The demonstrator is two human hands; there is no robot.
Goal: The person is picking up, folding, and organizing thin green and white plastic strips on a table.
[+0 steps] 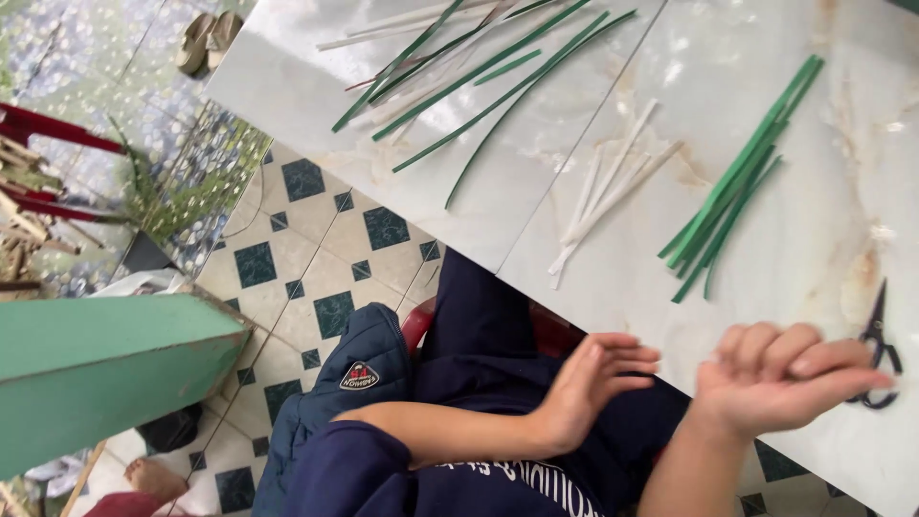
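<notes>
Both hands empty, left hand [593, 383] open-fingered, right hand [780, 378] loosely curled beside scissors [876, 349] at table [814, 249] edge; cut green strips [732, 215], white strips [608, 196] bundled, long strips [479, 67] uncut at far corner.

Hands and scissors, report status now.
Left hand open, empty, at table edge. Right hand loosely curled, fingertips beside scissors, not gripping. Green strips lie beyond; nothing between.

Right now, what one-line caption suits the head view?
Empty left hand and right hand hover near scissors, green strips and white strips.
</notes>
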